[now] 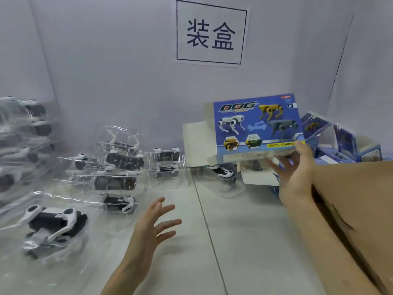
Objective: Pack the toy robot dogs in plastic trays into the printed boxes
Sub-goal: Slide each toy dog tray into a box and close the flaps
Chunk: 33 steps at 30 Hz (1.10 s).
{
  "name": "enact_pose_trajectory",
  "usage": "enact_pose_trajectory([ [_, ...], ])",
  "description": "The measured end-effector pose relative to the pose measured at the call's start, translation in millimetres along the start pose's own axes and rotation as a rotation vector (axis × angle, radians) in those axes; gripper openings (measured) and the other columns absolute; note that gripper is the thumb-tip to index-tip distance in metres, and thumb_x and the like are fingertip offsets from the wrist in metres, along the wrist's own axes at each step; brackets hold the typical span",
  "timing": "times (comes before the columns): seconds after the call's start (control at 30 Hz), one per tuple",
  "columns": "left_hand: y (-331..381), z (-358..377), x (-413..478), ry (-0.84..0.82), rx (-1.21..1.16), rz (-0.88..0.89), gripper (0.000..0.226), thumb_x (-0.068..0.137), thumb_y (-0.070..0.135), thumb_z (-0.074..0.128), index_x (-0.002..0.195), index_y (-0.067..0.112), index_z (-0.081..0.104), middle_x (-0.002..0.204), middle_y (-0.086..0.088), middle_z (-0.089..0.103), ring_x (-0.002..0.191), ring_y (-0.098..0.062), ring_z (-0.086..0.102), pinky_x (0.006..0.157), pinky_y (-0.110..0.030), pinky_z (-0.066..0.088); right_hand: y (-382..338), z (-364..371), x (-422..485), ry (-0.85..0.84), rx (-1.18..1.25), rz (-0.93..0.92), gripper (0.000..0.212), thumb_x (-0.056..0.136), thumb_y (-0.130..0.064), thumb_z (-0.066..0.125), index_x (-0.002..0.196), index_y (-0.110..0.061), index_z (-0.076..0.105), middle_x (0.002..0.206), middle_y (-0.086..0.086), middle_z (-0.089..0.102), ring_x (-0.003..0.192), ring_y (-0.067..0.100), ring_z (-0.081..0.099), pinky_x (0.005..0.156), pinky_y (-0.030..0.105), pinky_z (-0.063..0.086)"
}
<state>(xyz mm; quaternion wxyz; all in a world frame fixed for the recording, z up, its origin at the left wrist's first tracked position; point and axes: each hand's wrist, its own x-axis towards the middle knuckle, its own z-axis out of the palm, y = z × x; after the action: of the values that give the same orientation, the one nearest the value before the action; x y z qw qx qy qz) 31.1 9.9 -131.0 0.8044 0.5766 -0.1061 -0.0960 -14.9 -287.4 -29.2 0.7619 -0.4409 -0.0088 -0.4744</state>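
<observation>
My right hand [296, 173] holds up a blue printed box [257, 126] with robot dog pictures, thumb on its front lower right corner and fingers under it; its end flaps hang open. My left hand [157, 222] hovers above the white table with fingers spread, holding nothing. Several black-and-white toy robot dogs in clear plastic trays lie to the left, the nearest [53, 224] at the front left and another [119, 202] just left of my left hand. One more trayed dog [223, 174] sits under the held box.
A brown cardboard carton [357, 209] fills the right side beside my right arm. More blue printed boxes [340, 141] lie at the back right. Stacked trays [25, 133] stand at the far left. A white wall with a paper sign [210, 33] closes the back.
</observation>
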Motion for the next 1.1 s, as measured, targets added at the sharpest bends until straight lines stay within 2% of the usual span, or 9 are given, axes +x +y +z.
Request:
enact_pose_trajectory([
  [0.2, 4.0, -1.6, -0.7, -0.015, -0.043, -0.038, 0.079, 0.079, 0.048, 0.075, 0.141, 0.007, 0.047, 0.136, -0.01, 0.059, 0.105, -0.034, 0.071, 0.09, -0.049, 0.053, 67.2, -11.3, -45.4, -0.024, 0.115, 0.615, 0.027, 0.096, -0.037, 0.053, 0.104, -0.014, 0.064, 0.096, 0.009, 0.065, 0.085, 0.029, 0.067, 0.068, 0.037, 0.061],
  [0.3, 4.7, -4.0, 2.1, 0.018, -0.105, 0.001, 0.063, 0.079, 0.037, 0.076, 0.126, 0.001, 0.054, 0.104, -0.017, 0.065, 0.082, -0.037, 0.073, 0.073, -0.043, 0.058, 86.3, -7.3, -56.3, -0.101, 0.017, 0.705, 0.02, 0.097, -0.033, 0.054, 0.104, -0.016, 0.062, 0.102, 0.011, 0.062, 0.094, 0.033, 0.067, 0.081, 0.045, 0.058],
  [0.37, 4.4, -3.9, 3.0, 0.092, -0.124, 0.057, 0.036, 0.09, 0.024, 0.071, 0.114, 0.001, 0.059, 0.083, -0.013, 0.066, 0.068, -0.035, 0.072, 0.062, -0.036, 0.059, 96.8, -9.2, -66.4, -0.173, -0.452, 0.493, 0.021, 0.098, -0.017, 0.058, 0.117, -0.025, 0.054, 0.125, 0.008, 0.056, 0.113, 0.028, 0.06, 0.094, 0.045, 0.051],
  [0.43, 0.4, -5.3, 5.7, 0.168, -0.105, 0.115, 0.013, 0.101, 0.013, 0.056, 0.1, 0.002, 0.064, 0.077, -0.005, 0.068, 0.07, -0.033, 0.073, 0.061, -0.033, 0.059, 100.1, -13.5, -75.8, -0.194, -0.906, -0.013, 0.059, 0.088, 0.0, 0.066, 0.135, -0.028, 0.046, 0.142, 0.0, 0.047, 0.127, 0.023, 0.052, 0.101, 0.042, 0.047],
  [0.53, -1.5, -4.1, 5.2, 0.172, 0.026, 0.243, 0.03, 0.103, 0.018, 0.051, 0.089, 0.016, 0.078, 0.089, -0.004, 0.076, 0.076, -0.023, 0.073, 0.065, -0.027, 0.058, 102.6, -10.1, -87.8, -0.545, -0.912, -0.492, 0.092, 0.075, -0.001, 0.07, 0.153, -0.028, 0.03, 0.157, -0.004, 0.034, 0.144, 0.022, 0.036, 0.116, 0.035, 0.036],
  [0.77, 0.5, -5.1, -5.9, -0.175, 0.209, 0.354, 0.036, 0.079, 0.04, 0.071, 0.115, 0.034, 0.076, 0.119, 0.001, 0.074, 0.112, -0.016, 0.068, 0.094, -0.029, 0.054, 107.4, -7.3, -93.0, -0.712, -0.861, -0.232, 0.132, 0.059, -0.025, 0.094, 0.158, -0.021, 0.007, 0.162, -0.014, 0.021, 0.148, 0.005, 0.026, 0.11, 0.011, 0.031],
  [0.93, -8.7, 11.8, -13.2, -0.252, 0.773, 0.775, 0.059, 0.083, 0.018, 0.071, 0.138, 0.035, 0.06, 0.146, 0.02, 0.053, 0.135, -0.013, 0.047, 0.109, -0.029, 0.039, 102.5, -12.2, -83.0, -0.666, -0.498, 0.205, 0.07, 0.071, -0.007, 0.084, 0.135, -0.01, 0.055, 0.124, -0.001, 0.07, 0.116, 0.021, 0.066, 0.088, 0.039, 0.059],
  [1.03, 3.1, 13.8, -3.8, -0.062, 0.932, 0.958, 0.065, 0.08, 0.04, 0.072, 0.141, 0.035, 0.052, 0.149, 0.017, 0.047, 0.137, -0.011, 0.043, 0.11, -0.038, 0.037, 97.0, -13.7, -73.8, -0.564, -0.253, 0.432, 0.042, 0.073, -0.002, 0.075, 0.112, -0.019, 0.071, 0.108, 0.008, 0.073, 0.102, 0.033, 0.069, 0.072, 0.04, 0.061],
  [1.1, 13.6, 8.5, 5.2, 0.014, 1.024, 0.835, 0.096, 0.067, 0.065, 0.073, 0.15, 0.038, 0.033, 0.159, 0.009, 0.032, 0.146, -0.01, 0.029, 0.117, -0.035, 0.025, 92.6, -12.8, -69.5, -0.559, -0.208, 0.521, 0.036, 0.077, -0.008, 0.07, 0.111, -0.018, 0.072, 0.107, 0.012, 0.073, 0.098, 0.036, 0.07, 0.071, 0.04, 0.06],
])
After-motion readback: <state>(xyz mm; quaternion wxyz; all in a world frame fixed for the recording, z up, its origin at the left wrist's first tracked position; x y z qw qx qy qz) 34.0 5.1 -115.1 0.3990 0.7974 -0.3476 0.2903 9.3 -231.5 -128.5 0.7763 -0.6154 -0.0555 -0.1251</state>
